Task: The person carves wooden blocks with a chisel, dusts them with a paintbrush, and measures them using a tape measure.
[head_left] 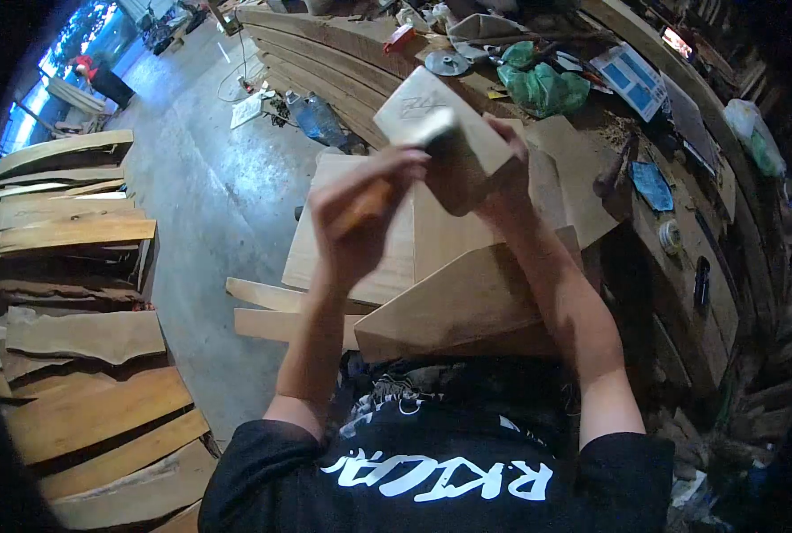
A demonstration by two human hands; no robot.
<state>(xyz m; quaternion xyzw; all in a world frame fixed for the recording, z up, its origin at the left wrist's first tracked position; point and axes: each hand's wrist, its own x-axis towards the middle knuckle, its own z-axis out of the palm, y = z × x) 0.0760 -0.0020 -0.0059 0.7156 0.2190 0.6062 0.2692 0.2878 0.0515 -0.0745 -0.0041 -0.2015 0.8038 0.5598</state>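
My right hand (507, 173) grips a pale wooden block (423, 102) by its right side and holds it up, tilted. Pencil-like marks show on the block's light upper face. In my left hand (360, 209), fingers wrap round a tool with an orange handle (365, 206). Its dark and whitish end (438, 131) is at the block's face and blurred, so its exact kind and whether it touches cannot be told. Below both hands lie flat wooden boards (360, 240), and a larger brown panel (458, 302) is close to my body.
Stacked planks (85, 333) line the floor at left. To the right, a cluttered bench holds a green plastic bag (543, 84), a metal disc (447, 62), a printed sheet (632, 80) and a tape roll (670, 235). Plastic bottles (316, 120) stand beyond the boards. A person (103, 80) bends far off.
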